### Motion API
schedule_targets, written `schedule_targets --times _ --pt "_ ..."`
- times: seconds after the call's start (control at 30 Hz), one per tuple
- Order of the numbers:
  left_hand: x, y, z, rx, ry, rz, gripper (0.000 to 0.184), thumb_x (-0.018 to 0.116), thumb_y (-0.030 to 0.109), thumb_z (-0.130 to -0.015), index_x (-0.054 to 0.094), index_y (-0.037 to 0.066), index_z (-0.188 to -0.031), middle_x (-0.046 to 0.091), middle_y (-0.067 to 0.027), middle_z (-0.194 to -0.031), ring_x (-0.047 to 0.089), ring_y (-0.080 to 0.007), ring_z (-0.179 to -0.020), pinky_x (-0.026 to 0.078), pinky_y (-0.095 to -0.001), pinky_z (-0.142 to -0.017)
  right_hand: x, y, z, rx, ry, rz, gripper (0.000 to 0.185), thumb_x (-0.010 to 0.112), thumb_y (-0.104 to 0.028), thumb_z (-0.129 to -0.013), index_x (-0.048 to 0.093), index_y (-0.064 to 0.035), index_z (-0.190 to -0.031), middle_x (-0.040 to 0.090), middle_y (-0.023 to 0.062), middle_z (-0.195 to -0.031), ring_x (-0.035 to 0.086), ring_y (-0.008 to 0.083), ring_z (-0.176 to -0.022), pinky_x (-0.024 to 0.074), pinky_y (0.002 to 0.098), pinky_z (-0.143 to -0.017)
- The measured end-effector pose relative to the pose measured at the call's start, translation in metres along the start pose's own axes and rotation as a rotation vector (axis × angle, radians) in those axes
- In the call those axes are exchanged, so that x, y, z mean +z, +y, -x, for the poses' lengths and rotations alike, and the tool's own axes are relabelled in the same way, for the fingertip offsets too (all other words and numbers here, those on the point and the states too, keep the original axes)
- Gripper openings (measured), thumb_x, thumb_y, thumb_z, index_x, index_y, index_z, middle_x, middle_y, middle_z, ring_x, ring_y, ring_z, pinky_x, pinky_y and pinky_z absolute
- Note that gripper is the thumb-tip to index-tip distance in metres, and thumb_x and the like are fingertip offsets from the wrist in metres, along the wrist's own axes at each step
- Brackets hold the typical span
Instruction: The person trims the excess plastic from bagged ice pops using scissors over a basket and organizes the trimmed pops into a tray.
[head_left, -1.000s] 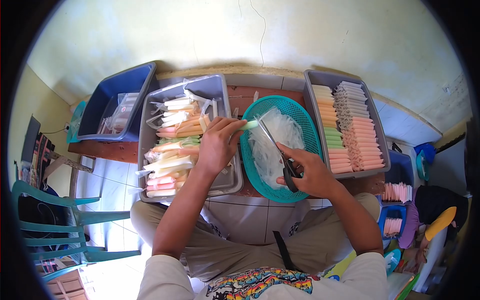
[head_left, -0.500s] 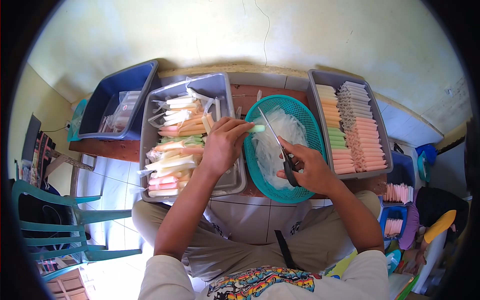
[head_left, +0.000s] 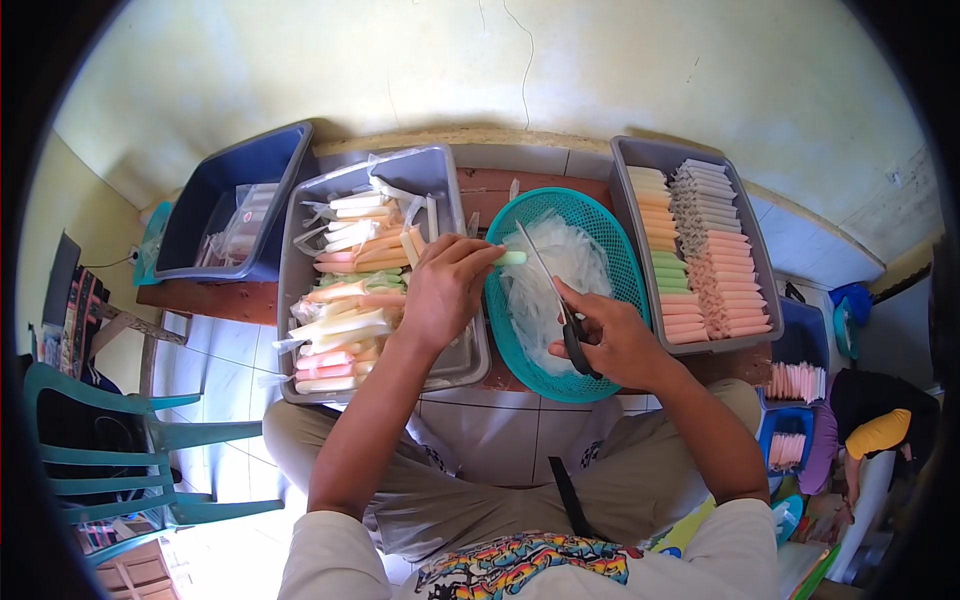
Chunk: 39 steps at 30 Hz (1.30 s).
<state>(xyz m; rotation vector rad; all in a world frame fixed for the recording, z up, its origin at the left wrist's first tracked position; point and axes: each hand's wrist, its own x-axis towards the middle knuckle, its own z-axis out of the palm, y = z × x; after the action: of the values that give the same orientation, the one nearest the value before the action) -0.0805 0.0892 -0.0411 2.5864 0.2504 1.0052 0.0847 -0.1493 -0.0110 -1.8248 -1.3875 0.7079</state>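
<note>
Pinched in my left hand is a pale green ice pop stick, its tip pointing right over the turquoise basket. My right hand is closed around black-handled scissors. Their blades slant up and left, close beside the green tip; whether they touch it I cannot tell. Cut-off clear plastic wrappers lie heaped in the basket, under the scissors. Left of it, a grey tub holds a loose pile of ice pop sticks in cream, orange, pink and green.
At the right, another grey tub has neat rows of coloured sticks. A dark blue tub with plastic packs stands far left. The tubs rest on a reddish bench by the wall. A green chair is lower left; a person bends at lower right.
Both hands, the green stick and the scissors hold nearly the same position. The view has shifted slightly, and the other person at the right has moved a little.
</note>
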Motion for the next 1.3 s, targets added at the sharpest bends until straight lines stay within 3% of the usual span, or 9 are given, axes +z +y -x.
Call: schedule_targets --times 0.27,0.67,0.73,0.87,0.93,1.17,1.23,1.3 --pt "0.000 0.000 0.001 0.020 0.005 -0.038 0.028 0.080 0.004 -0.090 0.083 0.010 -0.117 0.079 -0.0039 -0.111 0.071 -0.0275 -0.105 0.056 -0.0431 -0.094 0.004 0.005 0.001 0.044 -0.033 -0.059 0.098 0.092 -0.041 -0.092 0.045 -0.0063 -0.171 0.065 0.0135 -0.093 0.062 0.0224 -0.077 0.0540 0.0370 -0.077" --pt "-0.002 0.000 0.000 0.015 0.003 -0.061 0.028 0.080 0.004 -0.089 0.083 0.010 -0.117 0.080 -0.0034 -0.112 0.072 -0.0261 -0.107 0.056 -0.0429 -0.095 0.008 0.014 0.001 0.091 -0.018 -0.173 0.097 0.092 -0.039 -0.094 0.044 -0.0027 -0.170 0.070 0.0140 -0.103 0.069 0.0204 -0.083 0.0575 0.0359 -0.080" --pt "-0.002 0.001 0.000 0.012 0.000 -0.057 0.029 0.081 0.004 -0.089 0.082 0.010 -0.118 0.080 -0.0037 -0.112 0.072 -0.0265 -0.107 0.056 -0.0431 -0.095 0.004 0.012 -0.001 0.119 -0.024 -0.063 0.097 0.092 -0.042 -0.092 0.046 -0.0010 -0.168 0.069 0.0157 -0.102 0.069 0.0258 -0.084 0.0571 0.0393 -0.084" --pt "-0.004 0.004 -0.002 0.006 0.015 -0.041 0.031 0.082 0.002 -0.088 0.082 0.009 -0.118 0.080 -0.0055 -0.112 0.073 -0.0289 -0.106 0.058 -0.0438 -0.095 0.007 0.011 -0.005 0.091 0.020 0.206 0.093 0.092 -0.036 -0.093 0.049 -0.0051 -0.168 0.064 0.0131 -0.100 0.064 0.0224 -0.083 0.0565 0.0369 -0.082" --pt "-0.004 0.006 -0.003 0.014 0.026 -0.032 0.032 0.082 0.000 -0.086 0.081 0.008 -0.118 0.080 -0.0066 -0.112 0.073 -0.0303 -0.105 0.059 -0.0440 -0.095 0.012 0.020 -0.007 0.048 0.067 0.273 0.093 0.092 -0.041 -0.091 0.051 -0.0013 -0.165 0.063 0.0167 -0.100 0.064 0.0332 -0.088 0.0550 0.0428 -0.087" --pt "-0.005 0.006 -0.003 0.014 0.019 -0.014 0.032 0.082 0.001 -0.087 0.081 0.008 -0.119 0.080 -0.0067 -0.113 0.073 -0.0297 -0.106 0.058 -0.0440 -0.095 0.030 0.037 -0.017 0.079 0.110 0.364 0.094 0.090 -0.037 -0.092 0.047 -0.0002 -0.167 0.064 0.0237 -0.114 0.067 0.0399 -0.102 0.0554 0.0466 -0.094" --pt "-0.006 0.007 -0.004 0.023 0.028 -0.012 0.032 0.082 0.000 -0.087 0.081 0.007 -0.118 0.080 -0.0080 -0.111 0.074 -0.0307 -0.104 0.060 -0.0442 -0.095 0.032 0.035 -0.020 0.123 0.101 0.390 0.092 0.087 -0.035 -0.094 0.044 0.0021 -0.167 0.060 0.0285 -0.123 0.070 0.0477 -0.107 0.0585 0.0520 -0.096" --pt "-0.007 0.009 -0.004 0.014 0.029 -0.010 0.031 0.082 0.000 -0.087 0.082 0.006 -0.118 0.080 -0.0087 -0.111 0.074 -0.0312 -0.104 0.060 -0.0445 -0.094 0.035 0.034 -0.022 0.135 0.097 0.398 0.091 0.086 -0.032 -0.094 0.043 0.0019 -0.167 0.060 0.0291 -0.126 0.070 0.0491 -0.108 0.0595 0.0533 -0.096"
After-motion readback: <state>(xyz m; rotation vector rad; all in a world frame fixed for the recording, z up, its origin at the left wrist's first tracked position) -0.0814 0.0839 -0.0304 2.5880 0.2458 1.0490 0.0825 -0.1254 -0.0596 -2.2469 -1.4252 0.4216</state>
